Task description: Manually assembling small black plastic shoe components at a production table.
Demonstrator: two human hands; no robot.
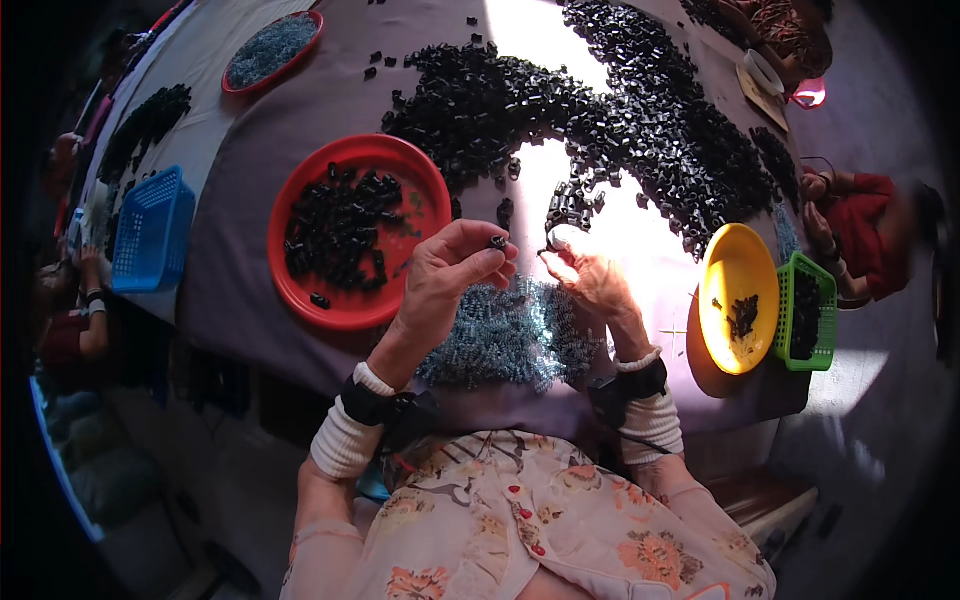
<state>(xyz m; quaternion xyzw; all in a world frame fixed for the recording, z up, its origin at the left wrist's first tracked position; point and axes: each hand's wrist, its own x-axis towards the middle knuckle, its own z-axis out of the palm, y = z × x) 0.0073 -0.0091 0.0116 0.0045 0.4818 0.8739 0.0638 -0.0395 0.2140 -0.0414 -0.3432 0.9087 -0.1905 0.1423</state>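
My left hand pinches a small black plastic piece between thumb and fingertips, above the near part of the table. Close by on its right, my right hand has its thumb and fingers drawn together; what they hold, if anything, is too small to make out in the glare. Below both hands lies a heap of tiny shiny blue-grey pieces. A short group of black pieces stands lined up just beyond my right hand. To the left of my left hand, a red round tray carries many black pieces.
A large heap of black pieces spreads across the far table. At right are a yellow plate and a green basket. A blue basket and a smaller red tray stand left. Other people sit along both sides.
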